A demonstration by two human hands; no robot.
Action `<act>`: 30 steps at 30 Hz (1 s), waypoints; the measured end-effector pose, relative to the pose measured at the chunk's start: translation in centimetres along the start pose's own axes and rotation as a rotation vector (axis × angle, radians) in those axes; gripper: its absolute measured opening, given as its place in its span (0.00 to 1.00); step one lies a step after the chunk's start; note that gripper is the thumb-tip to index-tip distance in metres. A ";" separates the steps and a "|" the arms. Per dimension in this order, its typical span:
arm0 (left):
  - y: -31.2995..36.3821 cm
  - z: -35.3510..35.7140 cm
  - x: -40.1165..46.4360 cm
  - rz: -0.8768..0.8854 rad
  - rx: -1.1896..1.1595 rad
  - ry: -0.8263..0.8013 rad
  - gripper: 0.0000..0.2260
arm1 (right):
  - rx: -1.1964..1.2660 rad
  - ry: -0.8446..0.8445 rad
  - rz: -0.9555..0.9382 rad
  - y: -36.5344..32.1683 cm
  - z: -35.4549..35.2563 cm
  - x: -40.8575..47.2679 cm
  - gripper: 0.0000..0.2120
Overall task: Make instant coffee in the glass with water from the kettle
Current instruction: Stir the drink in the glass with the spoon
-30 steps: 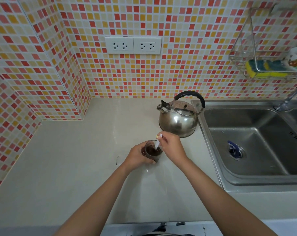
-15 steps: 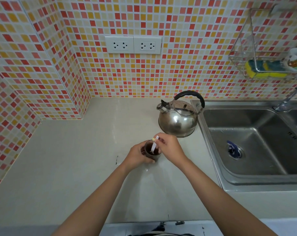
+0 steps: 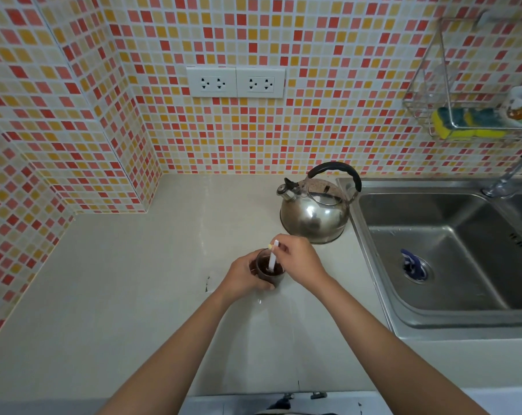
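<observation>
Now stirring: left grip [image 3: 244,278] wrapped round glass [image 3: 270,269] on table [image 3: 140,280], right grip [image 3: 295,260] pinching stirrer [image 3: 273,257]. Kettle [image 3: 315,215] at one o'clock. Small circles, rim untouched, glass steady.

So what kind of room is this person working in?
Most likely a home kitchen: a stainless steel sink is set into the countertop, a whistling kettle stands beside it, and dish sponges sit in a wall rack.

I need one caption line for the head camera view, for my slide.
Left hand steadies a small clear glass of dark coffee while the right hand stirs with a white plastic stick, near a steel kettle.
</observation>
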State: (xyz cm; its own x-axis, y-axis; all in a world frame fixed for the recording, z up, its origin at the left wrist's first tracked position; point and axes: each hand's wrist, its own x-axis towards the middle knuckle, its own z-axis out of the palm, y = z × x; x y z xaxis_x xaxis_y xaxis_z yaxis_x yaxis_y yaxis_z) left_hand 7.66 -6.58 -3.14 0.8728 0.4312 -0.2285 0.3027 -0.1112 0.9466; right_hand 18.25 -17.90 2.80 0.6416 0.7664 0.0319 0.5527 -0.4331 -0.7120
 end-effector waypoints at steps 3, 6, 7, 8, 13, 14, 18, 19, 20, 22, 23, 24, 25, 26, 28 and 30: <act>0.1 -0.1 0.0 0.005 0.009 -0.007 0.30 | 0.030 0.023 -0.011 0.0 0.3 -0.3 0.07; 0.3 0.0 -0.2 0.014 -0.012 0.002 0.32 | -0.056 0.101 0.024 0.8 0.0 -0.3 0.08; 0.2 0.0 -0.1 0.013 -0.012 0.000 0.32 | -0.025 0.076 0.037 0.9 0.0 -0.3 0.08; 0.2 0.0 0.0 0.009 -0.010 -0.005 0.31 | 0.026 0.036 0.041 0.7 0.1 -0.3 0.08; 0.1 -0.2 0.0 0.006 -0.016 -0.011 0.32 | -0.025 0.045 -0.007 0.4 0.0 -0.1 0.07; 0.1 -0.1 -0.1 0.003 -0.031 -0.009 0.33 | -0.064 0.064 0.000 0.6 -0.1 0.0 0.07; 0.0 -0.1 0.1 0.010 -0.006 -0.009 0.31 | 0.068 -0.021 0.025 0.5 0.0 -0.1 0.07; 0.0 -0.1 0.1 0.009 0.002 -0.012 0.31 | 0.114 -0.029 0.018 0.3 0.2 -0.1 0.07; 0.0 -0.1 0.1 0.005 0.000 -0.013 0.31 | 0.135 -0.019 0.006 0.3 0.2 -0.1 0.07; -0.2 0.0 0.1 -0.006 -0.033 -0.014 0.33 | 0.102 0.023 -0.018 0.6 -0.1 0.0 0.07; -0.2 0.0 0.1 -0.009 -0.046 -0.013 0.34 | 0.059 0.039 -0.021 0.9 -0.3 0.0 0.07; -0.3 0.0 0.2 -0.011 -0.053 -0.012 0.34 | 0.013 0.050 -0.016 1.3 -0.5 0.0 0.07; -0.3 0.0 0.3 -0.011 -0.053 -0.011 0.34 | -0.023 0.058 -0.001 1.7 -0.7 0.0 0.08; -0.4 0.0 0.3 -0.009 -0.048 -0.011 0.34 | -0.030 0.063 0.028 2.0 -0.7 0.0 0.09; -0.5 0.0 0.5 -0.011 -0.035 -0.006 0.34 | 0.089 0.072 0.124 2.3 -0.5 0.0 0.09; -0.7 0.0 0.5 -0.018 -0.037 -0.002 0.33 | 0.258 0.097 0.224 2.4 -0.1 -0.1 0.09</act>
State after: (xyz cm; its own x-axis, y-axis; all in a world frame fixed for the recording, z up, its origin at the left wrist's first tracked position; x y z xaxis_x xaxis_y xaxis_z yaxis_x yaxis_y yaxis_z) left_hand 7.91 -6.28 -3.94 0.8682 0.4312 -0.2457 0.3039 -0.0706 0.9501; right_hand 19.57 -19.07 1.19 0.7861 0.6119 -0.0871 0.2483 -0.4417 -0.8621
